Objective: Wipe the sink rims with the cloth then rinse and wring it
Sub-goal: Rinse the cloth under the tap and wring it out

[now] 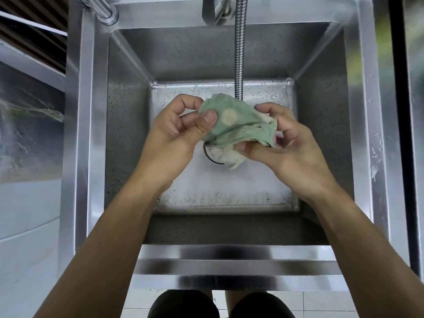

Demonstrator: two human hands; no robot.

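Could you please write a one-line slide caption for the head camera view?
Over a steel sink, left hand and right hand hold a bunched green cloth beneath a flexible hose.

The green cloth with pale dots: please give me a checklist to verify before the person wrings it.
1. Left hand pinches the green cloth with pale dots: ok.
2. Right hand grips its other end: ok.
3. Cloth held over the steel sink basin, above the drain: ok.
4. Cloth rinsed: cannot tell; no water stream is visible.
5. Metal faucet hose clear of the cloth: cannot tell.
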